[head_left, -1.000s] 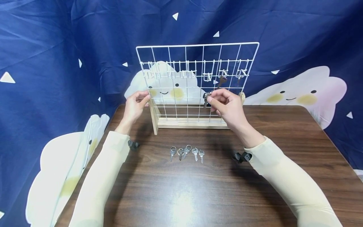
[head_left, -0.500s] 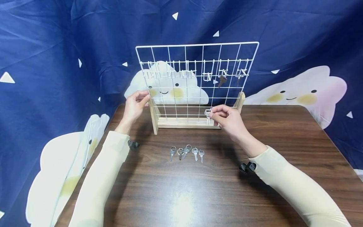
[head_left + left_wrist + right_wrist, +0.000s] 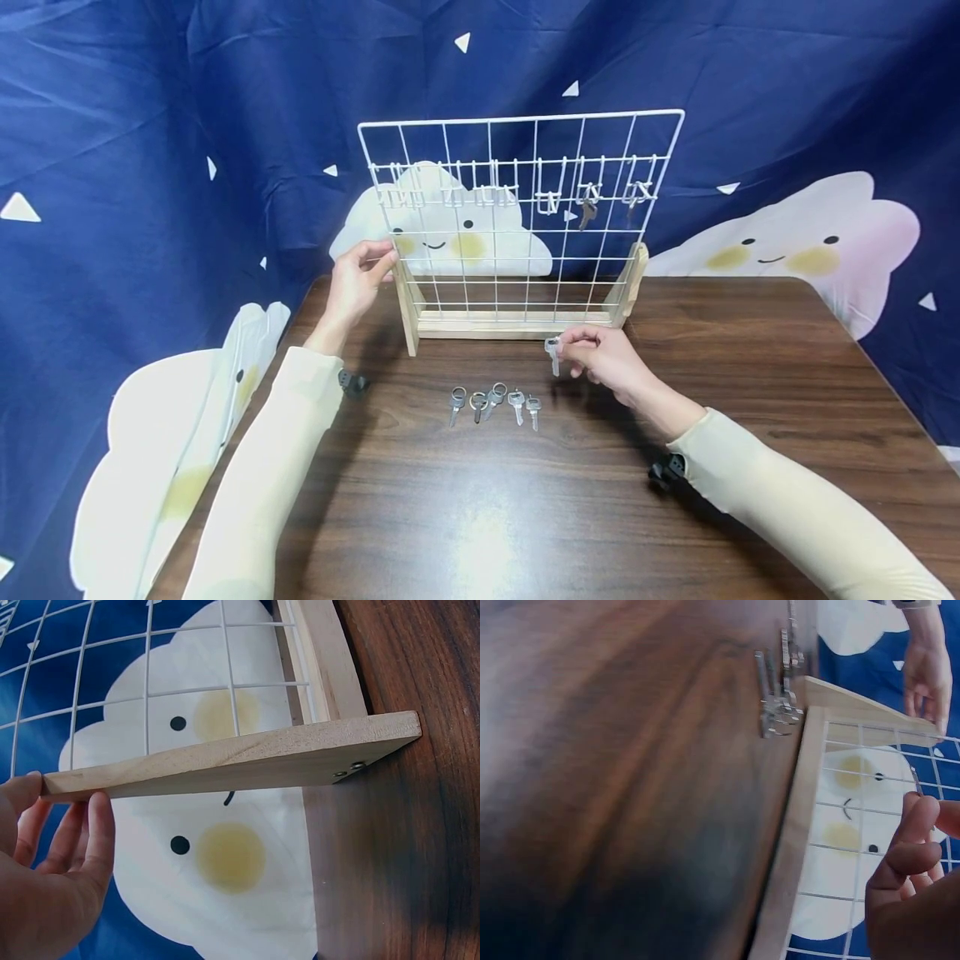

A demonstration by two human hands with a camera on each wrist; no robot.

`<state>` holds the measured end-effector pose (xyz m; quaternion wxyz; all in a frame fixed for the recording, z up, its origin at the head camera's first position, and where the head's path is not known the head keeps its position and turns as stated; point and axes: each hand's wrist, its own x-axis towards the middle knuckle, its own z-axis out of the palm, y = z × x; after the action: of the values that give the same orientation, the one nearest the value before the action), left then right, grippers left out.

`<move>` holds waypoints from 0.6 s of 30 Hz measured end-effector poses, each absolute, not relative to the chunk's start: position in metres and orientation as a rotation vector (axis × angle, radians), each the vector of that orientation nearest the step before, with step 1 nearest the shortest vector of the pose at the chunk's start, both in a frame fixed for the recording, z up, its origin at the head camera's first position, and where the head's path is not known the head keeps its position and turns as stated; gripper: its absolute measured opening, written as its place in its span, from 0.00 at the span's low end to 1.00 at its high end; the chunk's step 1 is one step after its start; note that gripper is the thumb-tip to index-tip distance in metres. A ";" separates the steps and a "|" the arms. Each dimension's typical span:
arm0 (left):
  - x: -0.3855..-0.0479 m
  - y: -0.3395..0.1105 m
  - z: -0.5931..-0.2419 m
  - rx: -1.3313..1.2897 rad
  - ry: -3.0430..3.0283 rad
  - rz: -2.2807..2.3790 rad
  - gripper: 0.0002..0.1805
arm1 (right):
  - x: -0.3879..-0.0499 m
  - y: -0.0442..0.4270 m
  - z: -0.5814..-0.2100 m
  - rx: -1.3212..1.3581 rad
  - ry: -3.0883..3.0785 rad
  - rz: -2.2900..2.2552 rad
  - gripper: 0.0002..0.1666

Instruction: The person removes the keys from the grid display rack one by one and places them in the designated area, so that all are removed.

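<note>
My left hand (image 3: 358, 279) pinches the top of the left wooden upright (image 3: 225, 757) of a white wire grid rack (image 3: 495, 233). A silver key (image 3: 554, 357) hangs from the fingertips of my right hand (image 3: 603, 354), in front of the rack's base and above the tabletop. In the right wrist view, the curled fingers (image 3: 919, 817) hide most of that key. Several keys with rings (image 3: 496, 400) lie in a row on the table, left of the right hand. A brown key (image 3: 588, 215) hangs on one of the rack's hooks.
White hooks (image 3: 495, 193) line the grid's upper part; a small dark key (image 3: 632, 208) appears to hang at the far right one. The rack stands on a wooden base bar (image 3: 487, 327) near the back of the brown table (image 3: 465, 500). Behind is a blue cloud-print curtain (image 3: 262, 83).
My right hand has come down from the middle of the grid to just above the table, carrying the key. My left hand has stayed on the upright.
</note>
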<state>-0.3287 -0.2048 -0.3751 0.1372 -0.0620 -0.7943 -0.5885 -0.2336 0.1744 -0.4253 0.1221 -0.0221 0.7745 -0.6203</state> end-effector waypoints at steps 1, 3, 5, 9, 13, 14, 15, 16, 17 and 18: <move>-0.329 -0.205 -0.375 -0.179 -2.304 -1.703 0.19 | -0.233 0.175 -0.428 -0.062 2.261 -1.794 0.11; -0.328 -0.205 -0.375 -0.176 -2.307 -1.703 0.19 | -0.233 0.176 -0.434 -0.058 2.266 -1.764 0.10; -0.328 -0.205 -0.375 -0.174 -2.309 -1.699 0.19 | -0.232 0.177 -0.438 -0.055 2.274 -1.738 0.10; -0.327 -0.205 -0.375 -0.169 -2.310 -1.690 0.19 | -0.229 0.178 -0.447 -0.041 2.268 -1.701 0.09; -0.328 -0.205 -0.376 -0.168 -2.311 -1.690 0.18 | -0.226 0.178 -0.455 -0.023 2.249 -1.662 0.10; -0.328 -0.205 -0.376 -0.168 -2.311 -1.692 0.18 | -0.225 0.178 -0.457 -0.018 2.248 -1.650 0.10; -0.328 -0.205 -0.376 -0.169 -2.314 -1.691 0.18 | -0.225 0.178 -0.459 -0.018 2.249 -1.638 0.10; -0.328 -0.205 -0.376 -0.171 -2.313 -1.695 0.18 | -0.225 0.178 -0.461 -0.018 2.249 -1.626 0.11; -0.328 -0.205 -0.376 -0.174 -2.309 -1.701 0.18 | -0.224 0.177 -0.463 -0.018 2.250 -1.613 0.11; -0.328 -0.205 -0.375 -0.175 -2.307 -1.705 0.18 | -0.224 0.177 -0.464 -0.018 2.252 -1.601 0.12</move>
<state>-0.3285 -0.2054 -0.3755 0.1334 -0.0605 -0.7956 -0.5879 -0.2236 0.1769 -0.4639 0.1879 -0.0066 0.8005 -0.5691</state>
